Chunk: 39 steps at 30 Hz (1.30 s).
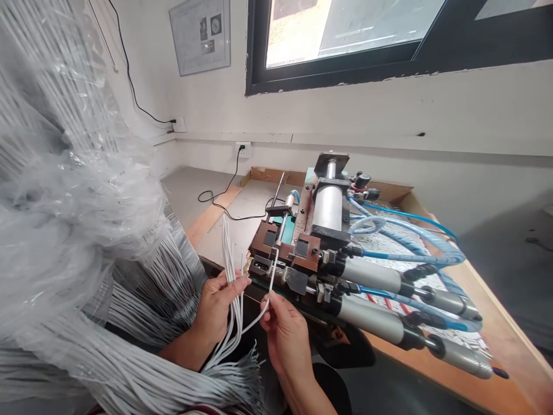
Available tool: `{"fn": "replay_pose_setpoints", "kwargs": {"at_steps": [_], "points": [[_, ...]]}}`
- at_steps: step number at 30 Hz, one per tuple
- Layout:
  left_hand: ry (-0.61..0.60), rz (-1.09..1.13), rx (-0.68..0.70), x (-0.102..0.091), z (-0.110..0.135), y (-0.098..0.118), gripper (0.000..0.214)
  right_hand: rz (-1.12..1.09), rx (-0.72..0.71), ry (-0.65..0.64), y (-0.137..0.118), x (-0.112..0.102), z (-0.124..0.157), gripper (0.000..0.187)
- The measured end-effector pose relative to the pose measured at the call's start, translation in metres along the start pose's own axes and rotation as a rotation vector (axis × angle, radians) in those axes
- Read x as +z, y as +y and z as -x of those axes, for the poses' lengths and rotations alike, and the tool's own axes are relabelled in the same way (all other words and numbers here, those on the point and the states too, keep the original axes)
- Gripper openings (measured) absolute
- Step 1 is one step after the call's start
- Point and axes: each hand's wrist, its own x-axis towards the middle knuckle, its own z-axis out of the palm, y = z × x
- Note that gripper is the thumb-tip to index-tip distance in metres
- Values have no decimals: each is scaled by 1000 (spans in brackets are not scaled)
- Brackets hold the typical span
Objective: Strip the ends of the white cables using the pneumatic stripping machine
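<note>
My left hand [218, 308] is closed around a small bunch of white wires [227, 253] that stand up from its fingers. My right hand [283, 328] pinches a single white wire [272, 276] and holds its tip at the slot of the brown metal jaws [283, 248] at the near end of a pneumatic machine [328, 242]. Both hands sit just in front of the machine, at the table's near edge.
A large bundle of white wires in clear plastic wrap [78, 230] fills the left side. The machine has silver cylinders [389, 300] and blue air hoses [406, 236] on a wooden table [488, 340]. A black cable [224, 196] runs to a wall socket [243, 150].
</note>
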Motion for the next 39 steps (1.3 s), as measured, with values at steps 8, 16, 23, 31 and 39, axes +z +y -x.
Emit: {"fn": "replay_pose_setpoints", "kwargs": {"at_steps": [8,16,23,31,39], "points": [[-39,-26,34,0,1,3,10,-91,71,8,-6,8,-3,22],[-33,-12,18,0,0,1,14,-87,86,-46,-7,10,-3,21],[-100,-114,49,0,0,1,17,257,43,-324,6,2,5,22],[-161,-2,-100,-3,3,2,25,67,-16,53,-1,1,3,27],[-157,24,-149,-7,4,0,26,-34,135,109,-11,9,-4,29]]}}
